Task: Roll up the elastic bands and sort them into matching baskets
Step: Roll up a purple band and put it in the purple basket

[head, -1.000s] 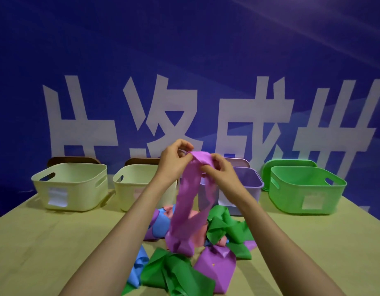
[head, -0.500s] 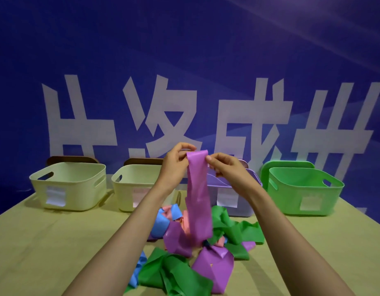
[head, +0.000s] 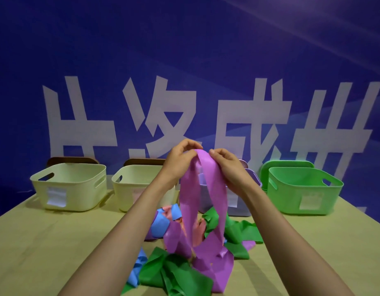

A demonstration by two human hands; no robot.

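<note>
Table [head: 45, 242] bears heaped bands [head: 176, 272]; baskets [head: 82, 195] behind.

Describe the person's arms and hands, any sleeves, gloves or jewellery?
The left hand and right hand are bare: no gloves and no rings show. The left forearm and right forearm are bare too, with no sleeve, watch or bracelet in view down to the frame's edge.

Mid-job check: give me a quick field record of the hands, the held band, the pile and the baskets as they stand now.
left hand: pinches the top of the purple band
right hand: grips the same top edge
band state: unrolled, two strands hanging down to the pile
pile: loose green, blue, pink and purple bands on the table
baskets, left to right: left cream basket, middle cream basket, purple basket, green basket
</note>
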